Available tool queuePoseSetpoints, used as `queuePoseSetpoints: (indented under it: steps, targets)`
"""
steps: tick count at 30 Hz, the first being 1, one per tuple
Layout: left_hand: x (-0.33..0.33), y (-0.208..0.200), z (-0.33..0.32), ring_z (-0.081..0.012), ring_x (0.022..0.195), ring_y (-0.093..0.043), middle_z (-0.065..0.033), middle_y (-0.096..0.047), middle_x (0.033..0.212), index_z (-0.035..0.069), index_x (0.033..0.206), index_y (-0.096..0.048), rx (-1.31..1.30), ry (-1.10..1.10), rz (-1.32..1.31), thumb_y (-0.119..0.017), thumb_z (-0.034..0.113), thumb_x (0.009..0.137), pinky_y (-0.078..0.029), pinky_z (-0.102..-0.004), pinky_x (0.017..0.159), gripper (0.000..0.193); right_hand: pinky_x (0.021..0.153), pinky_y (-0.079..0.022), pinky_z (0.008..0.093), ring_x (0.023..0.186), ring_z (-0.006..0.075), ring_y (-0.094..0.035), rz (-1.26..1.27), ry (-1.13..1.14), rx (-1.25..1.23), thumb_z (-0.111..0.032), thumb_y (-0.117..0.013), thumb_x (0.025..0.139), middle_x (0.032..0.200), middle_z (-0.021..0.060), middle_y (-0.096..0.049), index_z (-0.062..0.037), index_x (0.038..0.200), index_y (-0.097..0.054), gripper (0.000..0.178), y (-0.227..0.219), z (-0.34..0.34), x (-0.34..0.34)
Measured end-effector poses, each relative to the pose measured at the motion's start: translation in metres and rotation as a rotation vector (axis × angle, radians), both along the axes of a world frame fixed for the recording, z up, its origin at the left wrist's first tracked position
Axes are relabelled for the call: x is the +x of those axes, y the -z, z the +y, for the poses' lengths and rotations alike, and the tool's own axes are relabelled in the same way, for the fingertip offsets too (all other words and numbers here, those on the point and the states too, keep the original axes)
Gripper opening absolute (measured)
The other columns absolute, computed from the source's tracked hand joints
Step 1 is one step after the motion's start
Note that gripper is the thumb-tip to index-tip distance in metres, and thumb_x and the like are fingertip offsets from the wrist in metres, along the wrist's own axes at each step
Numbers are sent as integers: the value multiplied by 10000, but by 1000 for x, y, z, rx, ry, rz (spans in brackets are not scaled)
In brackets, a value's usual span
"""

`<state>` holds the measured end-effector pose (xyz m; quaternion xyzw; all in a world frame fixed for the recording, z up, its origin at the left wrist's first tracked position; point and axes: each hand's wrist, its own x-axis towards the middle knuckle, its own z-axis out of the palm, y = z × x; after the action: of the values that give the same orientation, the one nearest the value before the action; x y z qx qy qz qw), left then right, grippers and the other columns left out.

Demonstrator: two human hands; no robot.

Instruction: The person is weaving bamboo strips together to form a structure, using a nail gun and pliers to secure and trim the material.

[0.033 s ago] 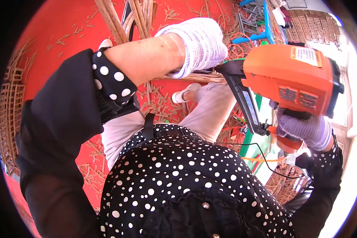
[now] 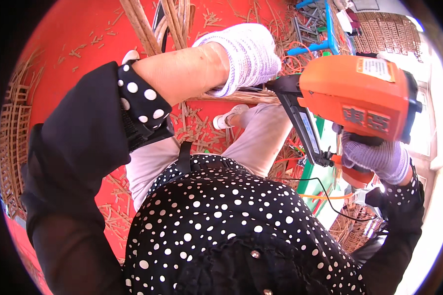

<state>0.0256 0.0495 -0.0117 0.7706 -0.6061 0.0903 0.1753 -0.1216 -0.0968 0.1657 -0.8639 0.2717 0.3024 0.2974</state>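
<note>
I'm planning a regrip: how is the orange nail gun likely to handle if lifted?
The orange nail gun probably feels unevenly weighted, since most of its bulk lies beyond the gloved right hand that grips it. It should likely swing as one stiff piece rather than flex, as its long black magazine runs straight.

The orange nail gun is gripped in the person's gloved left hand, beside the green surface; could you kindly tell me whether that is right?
The hand is wrong: the head view shows the orange nail gun gripped in the gloved right hand.
</note>
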Motion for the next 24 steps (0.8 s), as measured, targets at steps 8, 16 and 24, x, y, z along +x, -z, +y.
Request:
queuePoseSetpoints:
  steps: [8,16,24]
  targets:
    - [2,-20,0,-228,616,-587,-90,-611,655,73,736,-641,54,-182,749,-563,260,817,-461,-313,583,219,543,-495,303,549,174,-559,-424,228,345,-68,-552,656,660,71,-547,54,1107,-465,475,35,-31,-48]
    - [7,-19,13,-103,634,-482,-38,-520,665,10,771,-589,-92,22,942,-516,284,861,-403,-262,598,297,553,-502,344,595,175,-543,-925,852,280,-103,-565,743,686,66,-521,13,811,-525,140,79,-170,-165]
    - [-21,-38,0,-114,729,-572,-65,-595,801,-27,974,-569,106,-250,1137,-691,210,694,-465,-260,688,387,492,-435,309,546,163,-552,-401,728,-504,-134,-635,629,683,80,-573,4,854,-530,284,217,-342,-242]
